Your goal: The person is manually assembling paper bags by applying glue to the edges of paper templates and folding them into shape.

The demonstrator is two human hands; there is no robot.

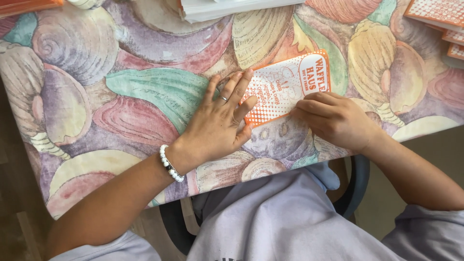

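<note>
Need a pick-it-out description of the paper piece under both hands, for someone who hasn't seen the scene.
Start at the table with its pastel seashell-print cloth. Near its front edge the left hand and right hand press one flat orange-and-white printed paper sleeve, lying slanted. Similar orange pieces sit stacked at the far right corner; this is the only one lying alone, under hands.

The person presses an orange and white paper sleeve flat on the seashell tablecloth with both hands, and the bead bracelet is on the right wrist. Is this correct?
Not quite. The head view shows the white bead bracelet on the left wrist, not the right. The rest holds: the left hand and the right hand both press the orange and white paper sleeve flat on the seashell tablecloth.
</note>
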